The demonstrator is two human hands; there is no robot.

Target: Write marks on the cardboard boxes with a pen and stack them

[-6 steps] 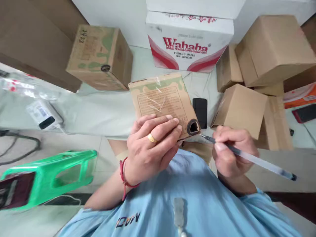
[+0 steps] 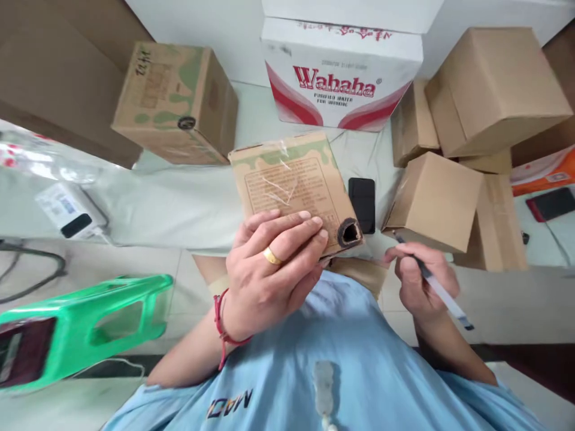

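My left hand, with a ring and a red cord bracelet, is laid across a small cardboard box and holds it at its near edge. Printed text, a green drip pattern and strips of clear tape show on the box's upper face. At its near right corner is a hole ringed in thick black. To the right of the box, my right hand is closed around a pen with a pale barrel and dark grip. The pen's tip is clear of the box.
A black phone lies just beyond the box. Behind stand a white Wahaha carton and a green-patterned box. Several plain cartons are piled at right. A white device lies left; a green stool stands below.
My right hand has drawn the pen away from the box's holed corner, to the right, and the pen now slants more steeply. My left hand stays on the box.
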